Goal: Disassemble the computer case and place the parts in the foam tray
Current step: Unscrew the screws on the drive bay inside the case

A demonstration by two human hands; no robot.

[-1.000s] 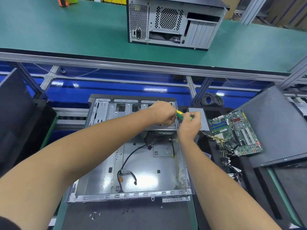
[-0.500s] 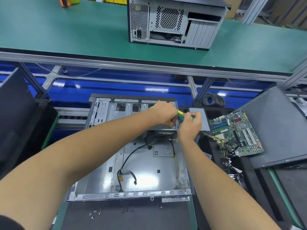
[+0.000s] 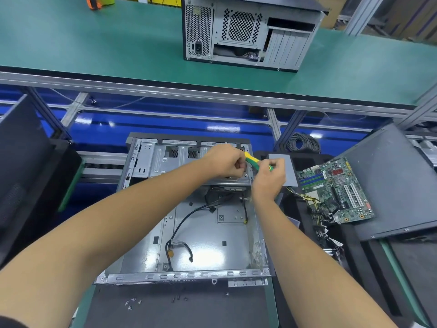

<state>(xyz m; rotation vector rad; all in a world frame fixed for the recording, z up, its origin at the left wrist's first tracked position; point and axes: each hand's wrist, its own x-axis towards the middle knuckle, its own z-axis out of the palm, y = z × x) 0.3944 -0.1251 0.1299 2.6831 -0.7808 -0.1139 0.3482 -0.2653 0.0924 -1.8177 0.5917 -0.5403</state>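
An open grey computer case (image 3: 208, 233) lies flat in front of me, with black cables (image 3: 179, 242) loose on its floor. My right hand (image 3: 268, 179) grips a yellow and green screwdriver (image 3: 254, 160) at the case's far right corner. My left hand (image 3: 227, 162) has its fingers curled at the screwdriver's tip, by the drive bracket; what it pinches is hidden. The removed motherboard (image 3: 335, 188) lies to the right on black foam (image 3: 305, 209), beside a grey square plate (image 3: 282, 166).
Several loose screws (image 3: 133, 303) lie on the dark mat (image 3: 179, 308) near the case's front edge. A black side panel (image 3: 390, 181) leans at the right, another dark panel (image 3: 21, 166) at the left. A second computer case (image 3: 248, 31) stands on the green bench behind.
Both hands stay at the case's far right corner with the screwdriver; only slight wrist shifts show.
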